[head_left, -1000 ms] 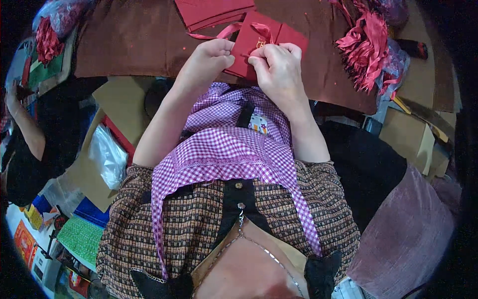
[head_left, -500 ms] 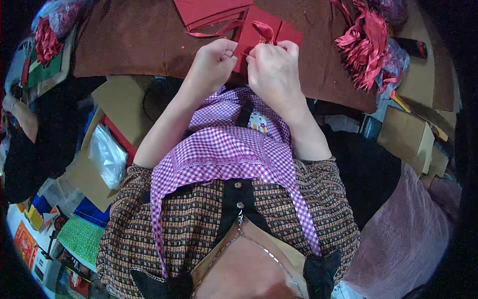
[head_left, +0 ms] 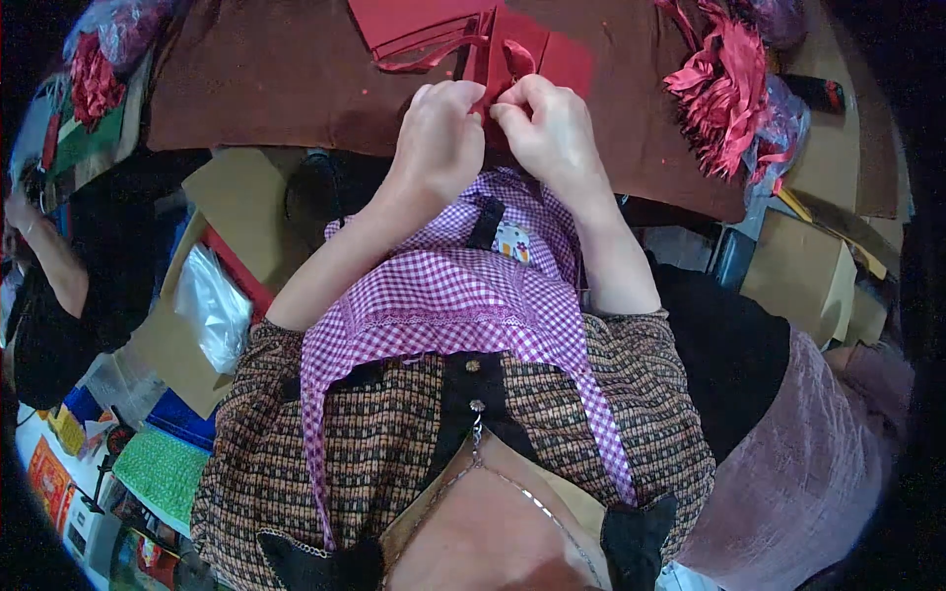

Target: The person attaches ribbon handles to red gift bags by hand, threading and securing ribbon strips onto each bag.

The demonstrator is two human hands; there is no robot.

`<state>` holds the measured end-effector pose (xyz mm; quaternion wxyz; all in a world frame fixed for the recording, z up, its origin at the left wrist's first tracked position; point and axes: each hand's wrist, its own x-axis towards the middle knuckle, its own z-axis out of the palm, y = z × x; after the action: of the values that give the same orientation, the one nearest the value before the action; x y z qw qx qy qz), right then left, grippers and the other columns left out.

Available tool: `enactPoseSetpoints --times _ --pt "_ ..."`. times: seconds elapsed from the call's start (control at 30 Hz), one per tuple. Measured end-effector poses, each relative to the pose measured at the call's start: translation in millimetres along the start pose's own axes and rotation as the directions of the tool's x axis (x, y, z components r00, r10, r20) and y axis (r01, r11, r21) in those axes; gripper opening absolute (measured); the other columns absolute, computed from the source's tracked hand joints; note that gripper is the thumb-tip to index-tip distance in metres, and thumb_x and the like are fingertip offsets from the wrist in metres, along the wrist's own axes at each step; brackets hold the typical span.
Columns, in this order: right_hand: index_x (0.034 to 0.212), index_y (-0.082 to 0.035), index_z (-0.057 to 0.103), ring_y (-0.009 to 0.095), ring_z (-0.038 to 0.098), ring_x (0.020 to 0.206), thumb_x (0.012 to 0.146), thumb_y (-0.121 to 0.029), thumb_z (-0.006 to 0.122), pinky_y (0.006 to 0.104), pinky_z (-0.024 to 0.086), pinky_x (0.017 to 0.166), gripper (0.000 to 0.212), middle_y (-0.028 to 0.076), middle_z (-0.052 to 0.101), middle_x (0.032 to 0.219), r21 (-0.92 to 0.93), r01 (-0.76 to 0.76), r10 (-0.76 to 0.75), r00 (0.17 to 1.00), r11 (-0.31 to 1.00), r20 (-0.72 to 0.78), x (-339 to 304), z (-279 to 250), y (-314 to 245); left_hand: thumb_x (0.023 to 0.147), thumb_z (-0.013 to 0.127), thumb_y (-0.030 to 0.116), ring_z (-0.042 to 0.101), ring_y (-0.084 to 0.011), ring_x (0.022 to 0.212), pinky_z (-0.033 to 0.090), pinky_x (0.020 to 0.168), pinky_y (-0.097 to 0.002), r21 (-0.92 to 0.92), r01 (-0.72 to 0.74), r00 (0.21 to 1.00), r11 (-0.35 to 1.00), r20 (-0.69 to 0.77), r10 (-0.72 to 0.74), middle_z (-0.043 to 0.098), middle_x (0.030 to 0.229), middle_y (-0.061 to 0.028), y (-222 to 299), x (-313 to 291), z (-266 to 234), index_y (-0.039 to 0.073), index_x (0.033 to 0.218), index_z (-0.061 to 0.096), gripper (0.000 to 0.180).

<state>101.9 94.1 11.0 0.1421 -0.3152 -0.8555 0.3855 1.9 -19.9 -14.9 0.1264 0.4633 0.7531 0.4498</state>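
A red card piece (head_left: 552, 54), like a folded bag or envelope, lies on the brown cloth ahead of me. A red ribbon (head_left: 519, 59) loops over it, its lower end running down to my right hand. My left hand (head_left: 441, 138) is closed at the card's near left edge, thumb and fingertips pinched together. Close beside it, my right hand (head_left: 554, 130) is also closed, its thumb and forefinger meeting over the card. What the fingertips pinch is too small and hidden to make out. Farther left lies a stack of red card pieces (head_left: 409, 22) with a ribbon handle (head_left: 424, 62).
The brown cloth (head_left: 256, 79) covers the table. A bunch of red ribbons (head_left: 724, 89) hangs at the right, more red ribbons (head_left: 96, 84) at the far left. Cardboard boxes (head_left: 803, 271) stand at the right. Another person's arm (head_left: 54, 251) shows at the left.
My hands have drawn closer together over the card, the left shifting right and turning. The red card has moved slightly. At the far left the other person's arm has moved.
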Motion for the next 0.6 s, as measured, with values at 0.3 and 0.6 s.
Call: enactPoseSetpoints --times 0.3,0.6 --pt "0.076 -0.004 0.058 0.027 0.057 0.064 0.074 -0.007 0.065 0.0385 0.039 0.076 0.009 0.009 0.062 0.069 -0.463 0.404 -0.521 0.840 0.789 -0.155 -10 14 0 0.082 0.056 0.004 0.064 -0.0292 0.091 0.050 0.081 -0.0371 0.103 -0.074 0.996 0.992 -0.031 0.078 0.064 0.096 -0.0216 5 6 0 -0.003 0.107 0.061 0.027" --pt "0.081 -0.004 0.064 0.026 0.057 0.080 0.074 -0.011 0.070 0.0364 0.043 0.079 0.011 0.008 0.065 0.075 -0.106 0.260 -0.272 0.954 0.960 -0.122 -10 -4 8 0.081 0.057 0.001 0.063 -0.0319 0.077 0.050 0.071 -0.0344 -0.297 0.066 0.981 0.952 0.192 -0.009 0.063 0.084 -0.0189 -9 19 -15 -0.002 0.103 0.064 0.023"
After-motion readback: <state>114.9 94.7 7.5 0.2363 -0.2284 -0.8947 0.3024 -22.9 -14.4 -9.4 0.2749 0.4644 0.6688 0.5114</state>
